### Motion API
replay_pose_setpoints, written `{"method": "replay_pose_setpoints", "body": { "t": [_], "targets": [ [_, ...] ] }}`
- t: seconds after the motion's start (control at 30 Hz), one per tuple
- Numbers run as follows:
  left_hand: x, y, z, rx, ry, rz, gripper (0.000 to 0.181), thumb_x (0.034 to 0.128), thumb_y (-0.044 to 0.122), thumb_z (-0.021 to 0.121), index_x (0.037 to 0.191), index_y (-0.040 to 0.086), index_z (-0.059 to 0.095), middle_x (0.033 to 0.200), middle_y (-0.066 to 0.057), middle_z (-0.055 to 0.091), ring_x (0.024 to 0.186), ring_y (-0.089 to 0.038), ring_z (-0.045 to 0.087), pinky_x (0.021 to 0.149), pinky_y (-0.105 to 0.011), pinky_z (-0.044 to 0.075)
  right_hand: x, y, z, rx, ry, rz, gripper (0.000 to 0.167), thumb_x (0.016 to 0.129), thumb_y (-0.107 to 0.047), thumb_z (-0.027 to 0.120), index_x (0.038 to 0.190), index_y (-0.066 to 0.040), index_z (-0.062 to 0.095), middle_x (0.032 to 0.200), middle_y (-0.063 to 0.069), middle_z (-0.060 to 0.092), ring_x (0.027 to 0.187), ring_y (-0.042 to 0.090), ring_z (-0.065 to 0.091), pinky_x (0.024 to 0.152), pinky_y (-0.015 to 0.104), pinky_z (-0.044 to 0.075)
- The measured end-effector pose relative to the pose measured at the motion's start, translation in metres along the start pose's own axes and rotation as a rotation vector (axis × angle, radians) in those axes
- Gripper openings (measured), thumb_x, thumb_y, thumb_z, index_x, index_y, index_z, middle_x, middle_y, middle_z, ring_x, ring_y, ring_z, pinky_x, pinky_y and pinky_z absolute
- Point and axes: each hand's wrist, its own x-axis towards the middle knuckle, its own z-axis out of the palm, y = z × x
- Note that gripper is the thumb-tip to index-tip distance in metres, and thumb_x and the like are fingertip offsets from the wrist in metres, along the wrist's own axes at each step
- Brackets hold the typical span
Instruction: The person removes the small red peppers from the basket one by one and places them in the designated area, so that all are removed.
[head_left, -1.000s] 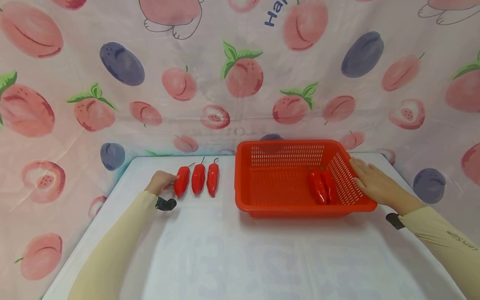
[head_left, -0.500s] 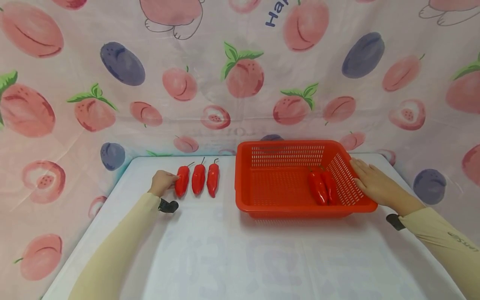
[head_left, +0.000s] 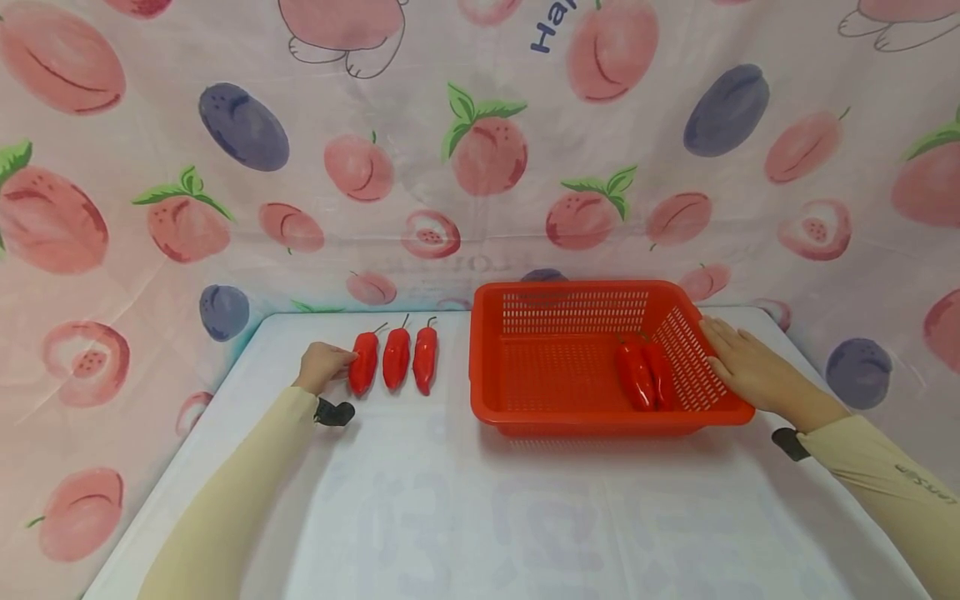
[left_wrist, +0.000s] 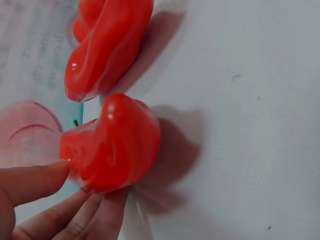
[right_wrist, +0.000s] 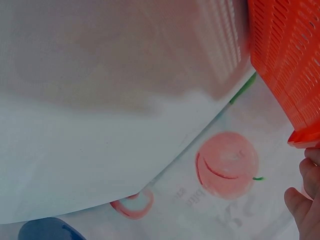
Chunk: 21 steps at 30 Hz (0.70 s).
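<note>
At the left end of a row of three red peppers, the left hand (head_left: 322, 367) pinches the leftmost pepper (head_left: 363, 364). In the left wrist view the thumb is on one side of that pepper (left_wrist: 117, 150) and the fingers are against its underside. The middle pepper (head_left: 396, 358) and the right one (head_left: 425, 360) lie close beside it, stems pointing away. The right hand (head_left: 753, 371) rests with straight fingers on the right rim of a red basket (head_left: 562, 417). Two peppers (head_left: 636, 375) lie inside, near the basket's right wall.
The white table (head_left: 480, 517) carries the basket right of centre, near the back edge. Behind it hangs a cloth (head_left: 420, 108) printed with peaches and other fruit. A dark strap piece (head_left: 333, 413) sits at the left wrist, another (head_left: 791, 443) at the right.
The left hand has shifted very slightly at the leftmost pepper, its fingers drawn closer together around it. The peppers, the basket and the right hand have stayed in place.
</note>
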Motion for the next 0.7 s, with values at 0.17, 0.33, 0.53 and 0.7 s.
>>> {"method": "replay_pose_setpoints", "body": {
  "t": [0.17,0.33,0.53,0.7],
  "targets": [
    [0.003,-0.004,-0.001,-0.043,-0.009,-0.022,0.050,0.0936,0.027,0.054,0.128,-0.010,0.050,0.125,-0.025,0.056,0.102,-0.030,0.061,0.096,-0.036,0.051,0.000,0.001,0.000,-0.005,0.007,-0.006,0.066,0.097,-0.023,0.044,0.146,0.009,0.014,0.149,0.032,0.019,0.138,0.047,0.017,0.114,0.062,0.011],
    [0.002,-0.005,-0.006,-0.068,-0.039,-0.033,0.056,0.0942,0.031,0.051,0.134,-0.008,0.044,0.131,-0.026,0.053,0.113,-0.033,0.056,0.102,-0.039,0.046,0.000,0.001,0.000,-0.005,0.020,-0.016,0.066,0.096,-0.023,0.045,0.146,0.010,0.014,0.149,0.032,0.020,0.137,0.047,0.018,0.114,0.062,0.012],
    [-0.004,-0.006,-0.013,-0.117,-0.069,-0.012,0.059,0.0965,0.034,0.047,0.139,-0.006,0.038,0.135,-0.025,0.051,0.121,-0.034,0.055,0.106,-0.039,0.043,-0.001,0.000,0.000,0.004,0.012,-0.009,0.067,0.097,-0.023,0.044,0.146,0.009,0.013,0.149,0.032,0.020,0.138,0.047,0.017,0.114,0.062,0.011],
    [-0.010,-0.007,-0.020,-0.203,-0.095,0.041,0.058,0.0987,0.034,0.043,0.142,-0.003,0.036,0.139,-0.025,0.046,0.125,-0.034,0.050,0.106,-0.037,0.041,-0.001,-0.001,-0.001,0.000,0.014,-0.009,0.066,0.097,-0.023,0.044,0.146,0.009,0.014,0.149,0.032,0.020,0.138,0.046,0.018,0.113,0.062,0.013]
  ]
}}
